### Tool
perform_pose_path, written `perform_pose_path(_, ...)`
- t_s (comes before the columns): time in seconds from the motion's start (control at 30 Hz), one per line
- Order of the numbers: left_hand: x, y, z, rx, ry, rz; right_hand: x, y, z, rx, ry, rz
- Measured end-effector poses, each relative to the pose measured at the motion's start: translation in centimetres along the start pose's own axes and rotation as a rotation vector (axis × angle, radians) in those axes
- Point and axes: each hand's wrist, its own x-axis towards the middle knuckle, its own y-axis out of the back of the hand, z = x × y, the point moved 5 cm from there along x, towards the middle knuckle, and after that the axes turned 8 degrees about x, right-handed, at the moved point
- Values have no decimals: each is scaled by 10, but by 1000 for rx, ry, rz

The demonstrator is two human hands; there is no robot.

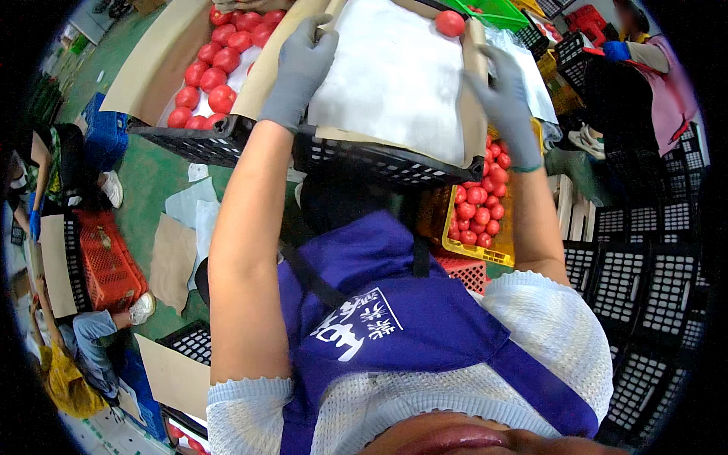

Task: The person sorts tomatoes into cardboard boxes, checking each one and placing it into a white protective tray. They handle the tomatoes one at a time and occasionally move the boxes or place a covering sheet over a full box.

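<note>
A black plastic crate (pixel 392 165) stands before me, lined with brown paper (pixel 473 114) and a white sheet (pixel 392 79). One red tomato (pixel 450 23) lies at its far right corner. My left hand (pixel 301 71), in a grey glove, is at the crate's left side against the brown paper; whether its curled fingers pinch the paper is unclear. At the right side is my right hand (pixel 503 96), also gloved and blurred by motion, its thumb and fingers spread about the paper edge. No tomato shows in either hand.
Left of it, another lined crate (pixel 187 145) holds several tomatoes (pixel 213 79); another gloved hand reaches its far end. A yellow crate (pixel 506 256) of tomatoes stands low at right. Black crates (pixel 620 278) are stacked farther right. Other people work at both sides. Paper sheets (pixel 173 256) lie on the green floor.
</note>
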Motion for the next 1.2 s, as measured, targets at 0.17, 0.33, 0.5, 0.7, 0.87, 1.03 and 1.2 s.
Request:
perform_pose_path(0.17,2,2,-14,60,-60,47,30,-105,-112,170,199,-129)
perform_pose_path(0.33,-2,6,13,96,-31,133,40,-142,-135,256,39,-140)
perform_pose_path(0.5,-1,29,14,143,-116,157,34,-144,-123,395,154,-117)
perform_pose_path(0.7,61,155,-58,506,-102,158,34,-139,-140,417,162,-143)
perform_pose_path(0.87,56,200,-123,943,272,-260,35,-138,-162,405,194,-158)
perform_pose_path(1.03,11,162,-163,953,392,-674,33,-135,-159,406,176,-170)
perform_pose_path(1.2,16,157,-159,805,424,-679,37,-134,-155,466,173,-137)
